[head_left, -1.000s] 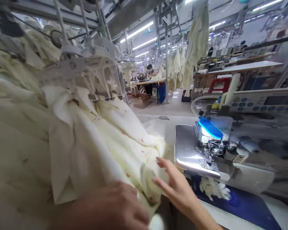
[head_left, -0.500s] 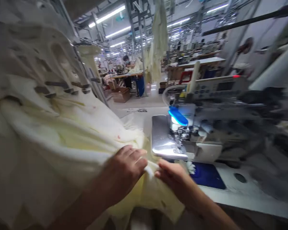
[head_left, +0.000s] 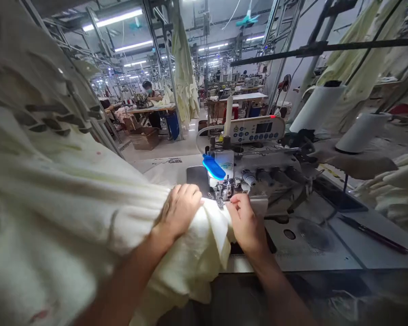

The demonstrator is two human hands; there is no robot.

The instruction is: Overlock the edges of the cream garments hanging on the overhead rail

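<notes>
A large cream garment (head_left: pixel 71 213) hangs from a white plastic hanger at the left and spills over the sewing table. My left hand (head_left: pixel 178 210) presses a fold of it down just left of the presser foot (head_left: pixel 224 192) of a grey overlock sewing machine (head_left: pixel 258 167). My right hand (head_left: pixel 246 224) pinches the fabric's edge right in front of the presser foot. A blue guard (head_left: pixel 213 166) sits above the needle, lit by the machine lamp.
Two white thread cones (head_left: pixel 314 108) stand on the machine's rear stand, with a control panel (head_left: pixel 256 130) behind the head. More cream pieces (head_left: pixel 394 190) lie at the right. Garments hang overhead (head_left: pixel 183 68). A seated person (head_left: pixel 149 93) works at a distant table.
Both hands have carried the fabric's edge forward from the table's near side to the presser foot. My view has swung right, so the machine sits more central.
</notes>
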